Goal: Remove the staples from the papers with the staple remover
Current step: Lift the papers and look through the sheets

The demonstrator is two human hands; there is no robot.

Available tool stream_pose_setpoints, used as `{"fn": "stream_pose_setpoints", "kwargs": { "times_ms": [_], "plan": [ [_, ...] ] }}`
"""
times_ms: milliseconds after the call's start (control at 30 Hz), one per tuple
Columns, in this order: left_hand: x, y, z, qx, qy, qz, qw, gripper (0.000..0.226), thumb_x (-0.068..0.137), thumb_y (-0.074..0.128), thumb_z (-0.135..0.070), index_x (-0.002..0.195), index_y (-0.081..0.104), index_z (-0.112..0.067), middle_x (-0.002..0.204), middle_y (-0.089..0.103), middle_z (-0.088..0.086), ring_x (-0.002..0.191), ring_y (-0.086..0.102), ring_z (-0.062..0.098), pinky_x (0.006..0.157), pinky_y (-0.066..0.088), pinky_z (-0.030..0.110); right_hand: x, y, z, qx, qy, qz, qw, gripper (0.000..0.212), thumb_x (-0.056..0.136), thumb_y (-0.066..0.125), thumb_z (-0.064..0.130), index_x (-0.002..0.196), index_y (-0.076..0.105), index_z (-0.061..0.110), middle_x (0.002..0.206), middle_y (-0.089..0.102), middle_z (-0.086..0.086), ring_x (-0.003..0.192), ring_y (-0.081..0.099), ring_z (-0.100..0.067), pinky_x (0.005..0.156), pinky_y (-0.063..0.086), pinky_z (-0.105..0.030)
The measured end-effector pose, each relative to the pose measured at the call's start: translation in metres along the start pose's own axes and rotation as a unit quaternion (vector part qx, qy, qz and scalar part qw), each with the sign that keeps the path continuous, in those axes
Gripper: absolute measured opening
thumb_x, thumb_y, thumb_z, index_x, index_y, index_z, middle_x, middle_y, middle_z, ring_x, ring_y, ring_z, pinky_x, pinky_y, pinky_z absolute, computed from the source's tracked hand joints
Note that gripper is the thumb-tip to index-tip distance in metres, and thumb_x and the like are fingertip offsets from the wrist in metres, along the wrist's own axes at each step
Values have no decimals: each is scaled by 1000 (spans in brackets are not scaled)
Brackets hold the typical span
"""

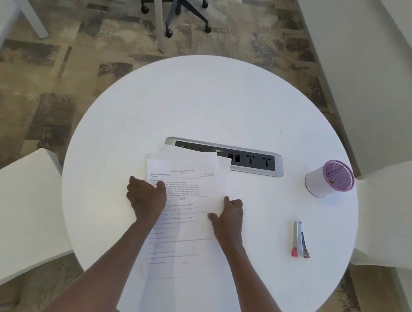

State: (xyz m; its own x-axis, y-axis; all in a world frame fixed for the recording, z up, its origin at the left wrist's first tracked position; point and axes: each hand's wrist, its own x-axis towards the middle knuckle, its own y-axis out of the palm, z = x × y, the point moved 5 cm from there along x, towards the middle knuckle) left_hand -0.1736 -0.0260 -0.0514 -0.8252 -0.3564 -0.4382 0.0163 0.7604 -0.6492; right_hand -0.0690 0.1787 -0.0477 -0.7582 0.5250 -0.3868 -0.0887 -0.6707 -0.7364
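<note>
Both bare forearms reach forward side by side from the lower edge of the view. The left hand (145, 197) lies palm down, fingers together and pointing up and right, thumb tip furthest forward. The right hand (228, 217) also lies palm down, fingers loosely curled and angled up and left, thumb spread out to the left. Neither hand grips anything.

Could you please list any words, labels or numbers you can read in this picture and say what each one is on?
None can be read with confidence.
Papers: printed heading and numbered lines, with faint handwriting lower down, all too small and blurred.
Staple remover: no marking visible.
Purple-rimmed cup: mesh pattern only, no text.
Socket panel: no legible labels.
</note>
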Motion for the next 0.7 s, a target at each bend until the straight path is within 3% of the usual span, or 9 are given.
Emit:
{"fn": "stream_pose_setpoints", "kwargs": {
  "times_ms": [133, 300, 433, 533, 700],
  "plan": [
    [5, -1, -1, -12, -46, 39, 998, 52, 84, 69, -24, 119, 45, 4, 122, 60, 24, 113, 58, 44, 96, 50, 53, -6, 4, 1, 2, 3, -6, 1000, 33, 87, 69, 8, 117, 55, 2, 111, 43, -7, 111, 48, -30, 98, 46, -35],
    [0, -2, 1, 87, -36, 43, 995, 60, 81, 70, -24, 132, 45, -4, 133, 44, 24, 126, 38, 42, 99, 42, 50, -10, 10, 0, 24, 11, 1, 1000, 63, 88, 69, 5, 145, 43, 2, 120, 43, -7, 119, 46, -27, 105, 41, -30],
    [-4, -5, 3, 135, -4, 47, 990, 66, 79, 77, -21, 133, 44, -2, 134, 37, 24, 125, 38, 41, 93, 46, 48, -9, 12, -1, 42, 20, -2, 999, 67, 87, 68, 4, 147, 41, 6, 126, 43, -9, 123, 44, -27, 108, 37, -30],
    [-5, -7, 3, 133, -15, 61, 989, 78, 76, 83, -25, 134, 38, 4, 137, 39, 24, 129, 42, 42, 94, 47, 54, -9, 13, -2, 42, 19, 0, 999, 67, 86, 68, 4, 148, 41, 7, 126, 43, -9, 123, 45, -27, 109, 37, -30],
    [-1, -8, 1, 91, -34, 88, 991, 79, 71, 88, -27, 125, 40, 6, 128, 57, 26, 118, 57, 43, 97, 51, 51, -9, 14, -2, 36, 18, 8, 999, 68, 87, 68, 4, 148, 40, 8, 125, 42, -8, 122, 46, -27, 109, 39, -32]
  ]
}}
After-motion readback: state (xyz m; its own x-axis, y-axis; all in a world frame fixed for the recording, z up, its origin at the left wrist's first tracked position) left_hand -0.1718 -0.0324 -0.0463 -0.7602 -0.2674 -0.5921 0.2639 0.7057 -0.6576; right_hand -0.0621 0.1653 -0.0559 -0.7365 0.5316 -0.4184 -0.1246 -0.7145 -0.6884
